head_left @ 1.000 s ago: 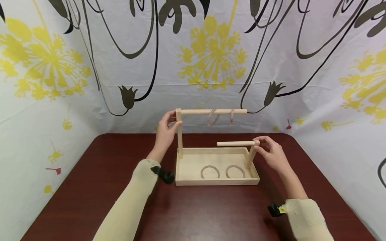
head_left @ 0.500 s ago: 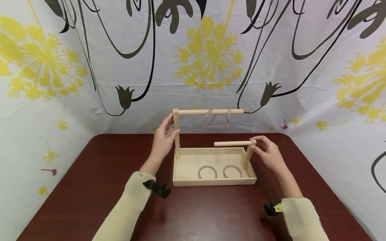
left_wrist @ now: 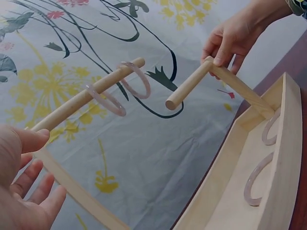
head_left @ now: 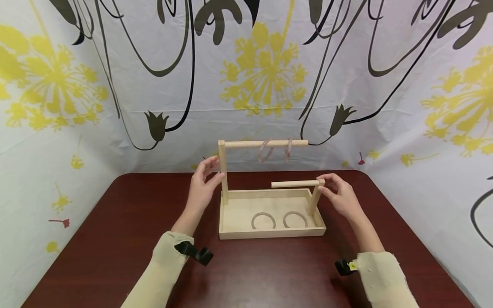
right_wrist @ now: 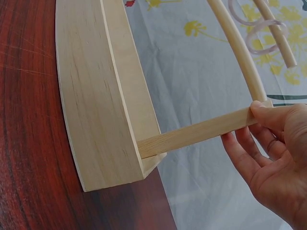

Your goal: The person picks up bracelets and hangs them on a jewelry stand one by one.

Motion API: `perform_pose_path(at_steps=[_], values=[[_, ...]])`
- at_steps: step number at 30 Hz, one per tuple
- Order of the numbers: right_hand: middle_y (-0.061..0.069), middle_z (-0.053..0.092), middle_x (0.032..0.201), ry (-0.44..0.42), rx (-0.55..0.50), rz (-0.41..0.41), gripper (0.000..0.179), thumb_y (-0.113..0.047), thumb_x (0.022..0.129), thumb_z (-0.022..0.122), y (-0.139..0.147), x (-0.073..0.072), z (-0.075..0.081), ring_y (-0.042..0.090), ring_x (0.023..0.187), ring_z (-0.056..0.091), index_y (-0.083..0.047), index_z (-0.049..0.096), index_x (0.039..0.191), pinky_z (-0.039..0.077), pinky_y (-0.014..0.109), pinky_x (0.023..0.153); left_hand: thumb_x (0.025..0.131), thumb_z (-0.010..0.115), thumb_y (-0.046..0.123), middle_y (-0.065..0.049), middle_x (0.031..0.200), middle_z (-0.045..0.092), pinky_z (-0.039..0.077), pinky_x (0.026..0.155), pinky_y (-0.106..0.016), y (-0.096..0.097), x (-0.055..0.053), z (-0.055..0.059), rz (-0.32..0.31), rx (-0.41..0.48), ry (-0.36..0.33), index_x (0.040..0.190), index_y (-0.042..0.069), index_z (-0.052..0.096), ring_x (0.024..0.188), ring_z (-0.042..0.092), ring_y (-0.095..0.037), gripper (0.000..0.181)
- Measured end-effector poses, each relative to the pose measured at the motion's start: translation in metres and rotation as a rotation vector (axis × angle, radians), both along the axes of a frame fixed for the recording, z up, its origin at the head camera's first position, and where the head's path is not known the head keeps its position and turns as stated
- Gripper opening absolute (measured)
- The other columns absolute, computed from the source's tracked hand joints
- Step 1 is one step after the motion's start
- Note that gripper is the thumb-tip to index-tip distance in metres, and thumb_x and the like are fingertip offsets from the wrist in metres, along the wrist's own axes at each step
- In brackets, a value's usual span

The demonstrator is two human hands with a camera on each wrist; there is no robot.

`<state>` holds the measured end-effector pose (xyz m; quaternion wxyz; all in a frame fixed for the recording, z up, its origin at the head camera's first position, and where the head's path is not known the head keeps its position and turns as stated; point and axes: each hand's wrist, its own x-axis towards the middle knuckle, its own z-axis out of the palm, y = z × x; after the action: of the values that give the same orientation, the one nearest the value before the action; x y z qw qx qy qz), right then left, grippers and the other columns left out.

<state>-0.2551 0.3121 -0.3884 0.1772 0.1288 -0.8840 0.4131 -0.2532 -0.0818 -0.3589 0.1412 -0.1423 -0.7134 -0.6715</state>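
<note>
A pale wooden tray stand (head_left: 269, 234) sits on the table, with a tall post (head_left: 223, 171) at its left end and a short post (head_left: 315, 201) at its right. Two translucent pinkish bangles (left_wrist: 106, 101) hang on the tall post's upper rod (head_left: 246, 144). Two more bangles (head_left: 263, 220) lie in the tray. The lower rod (head_left: 294, 184) bears nothing. My left hand (head_left: 202, 184) is beside the tall post, fingers loosely spread, thumb near it; contact is unclear. My right hand (head_left: 343, 194) pinches the short post's top between thumb and fingers, clearer in the right wrist view.
The dark red-brown table (head_left: 254, 273) extends around the stand. Behind and beside it hangs a white cloth (head_left: 173, 85) printed with yellow flowers and dark stems. Black wrist cameras (head_left: 194, 252) sit at both sleeve cuffs.
My left hand has slid down from near the top of the tall post and its fingers have loosened. My right hand keeps its pinch on the short post. The whole view has shifted slightly.
</note>
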Motion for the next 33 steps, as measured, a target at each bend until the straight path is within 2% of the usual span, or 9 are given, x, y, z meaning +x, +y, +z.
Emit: perform_pose_path(at_steps=[3, 6, 10, 16, 19, 26, 33], values=[[-0.001, 0.065, 0.106, -0.002, -0.001, 0.001, 0.026, -0.009, 0.095, 0.067, 0.0, 0.0, 0.001, -0.016, 0.087, 0.056, 0.001, 0.063, 0.118, 0.046, 0.012, 0.071, 0.096, 0.063, 0.003, -0.018, 0.141, 0.051, 0.051, 0.093, -0.017, 0.0, 0.0, -0.004, -0.007, 0.009, -0.017, 0.143, 0.005, 0.047, 0.133, 0.051, -0.033, 0.049], [-0.008, 0.064, 0.104, -0.002, -0.004, -0.001, 0.026, -0.009, 0.095, 0.068, -0.001, 0.0, 0.002, -0.016, 0.087, 0.057, 0.001, 0.063, 0.118, 0.047, 0.013, 0.071, 0.096, 0.063, 0.001, -0.019, 0.14, 0.051, 0.05, 0.09, -0.012, 0.001, 0.0, -0.007, -0.027, 0.023, -0.027, 0.143, 0.003, 0.048, 0.131, 0.052, -0.034, 0.049], [-0.008, 0.064, 0.104, -0.003, -0.006, -0.004, 0.025, -0.008, 0.094, 0.068, -0.001, 0.0, 0.002, -0.015, 0.086, 0.057, 0.001, 0.063, 0.118, 0.047, 0.014, 0.071, 0.095, 0.063, 0.001, -0.02, 0.141, 0.052, 0.05, 0.09, -0.012, 0.003, -0.001, -0.012, -0.044, 0.021, -0.049, 0.141, 0.002, 0.049, 0.13, 0.053, -0.035, 0.048], [0.012, 0.067, 0.108, -0.004, -0.018, 0.0, 0.026, -0.007, 0.094, 0.068, -0.003, 0.002, 0.004, -0.014, 0.086, 0.057, 0.002, 0.063, 0.118, 0.047, 0.014, 0.07, 0.096, 0.063, 0.001, -0.02, 0.141, 0.052, 0.05, 0.091, -0.012, 0.006, -0.001, -0.021, -0.07, 0.024, -0.089, 0.142, 0.003, 0.049, 0.13, 0.053, -0.036, 0.048], [0.017, 0.067, 0.109, -0.003, -0.022, 0.0, 0.027, -0.006, 0.093, 0.069, -0.004, 0.003, 0.004, -0.013, 0.086, 0.057, 0.002, 0.063, 0.119, 0.046, 0.013, 0.07, 0.096, 0.063, 0.002, -0.022, 0.141, 0.052, 0.05, 0.091, -0.013, 0.008, -0.001, -0.025, -0.085, 0.023, -0.094, 0.142, 0.003, 0.048, 0.13, 0.054, -0.037, 0.048], [0.007, 0.067, 0.108, -0.013, -0.026, -0.014, 0.028, -0.006, 0.093, 0.069, -0.003, 0.001, 0.002, -0.014, 0.086, 0.056, 0.002, 0.063, 0.119, 0.046, 0.011, 0.07, 0.096, 0.063, 0.002, -0.025, 0.142, 0.051, 0.051, 0.091, -0.015, 0.013, -0.001, -0.034, -0.116, 0.022, -0.12, 0.143, 0.002, 0.047, 0.129, 0.055, -0.038, 0.049], [0.006, 0.066, 0.108, 0.002, -0.039, 0.001, 0.027, -0.006, 0.093, 0.069, -0.003, 0.003, 0.002, -0.014, 0.087, 0.056, 0.002, 0.063, 0.118, 0.046, 0.012, 0.07, 0.096, 0.063, 0.001, -0.024, 0.141, 0.052, 0.052, 0.093, -0.017, 0.017, -0.001, -0.041, -0.128, 0.013, -0.15, 0.145, 0.001, 0.045, 0.129, 0.056, -0.039, 0.052]])
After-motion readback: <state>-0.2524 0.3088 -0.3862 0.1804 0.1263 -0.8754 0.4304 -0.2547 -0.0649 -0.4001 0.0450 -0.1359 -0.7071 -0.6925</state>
